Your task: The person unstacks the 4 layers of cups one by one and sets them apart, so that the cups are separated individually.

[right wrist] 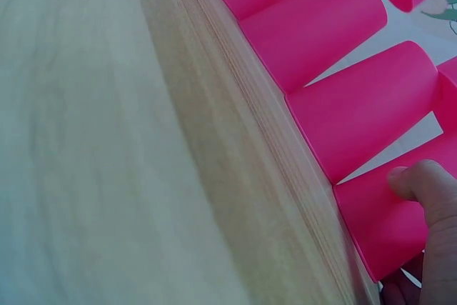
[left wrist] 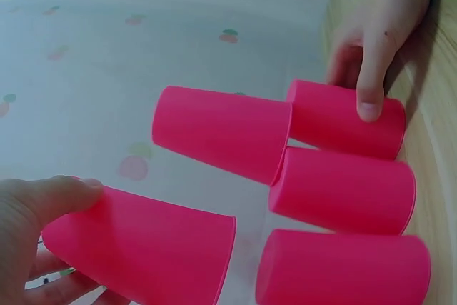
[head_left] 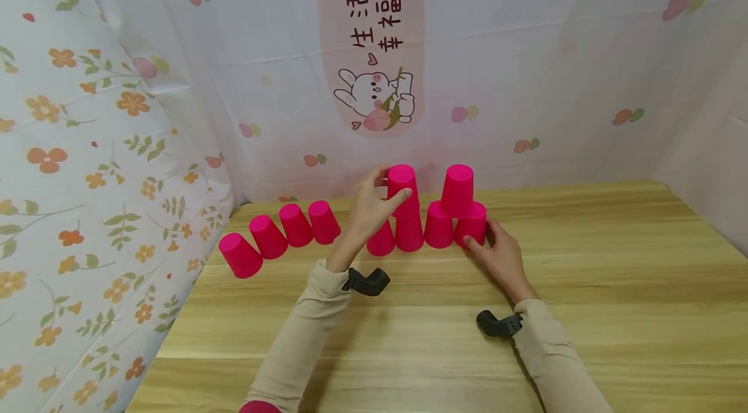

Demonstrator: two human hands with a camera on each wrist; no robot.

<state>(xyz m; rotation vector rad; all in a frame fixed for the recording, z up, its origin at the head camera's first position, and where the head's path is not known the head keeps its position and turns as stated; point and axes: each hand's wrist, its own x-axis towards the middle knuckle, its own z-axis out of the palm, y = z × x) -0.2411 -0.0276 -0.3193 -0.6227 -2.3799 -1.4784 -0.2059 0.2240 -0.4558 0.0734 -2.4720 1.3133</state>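
Note:
My left hand (head_left: 372, 206) grips an upside-down pink cup (head_left: 402, 180) between thumb and fingers. In the left wrist view, a small gap separates the rim of this held cup (left wrist: 143, 241) from the nearest lower cup (left wrist: 343, 268). Below it stands a row of several upside-down pink cups, among them one cup (head_left: 409, 234) under the held one. Another cup (head_left: 458, 192) rests on the two rightmost cups of the row. Around the row's right-end cup (head_left: 471, 226) curl the thumb and fingers of my right hand (head_left: 504, 257), its thumb (right wrist: 408, 182) on the near side.
Left of the row, several more upside-down pink cups (head_left: 269, 237) stand in a slanting line on the wooden table (head_left: 432, 348). A printed white curtain (head_left: 497, 62) hangs behind the table, and a floral cloth (head_left: 105, 173) hangs at the left.

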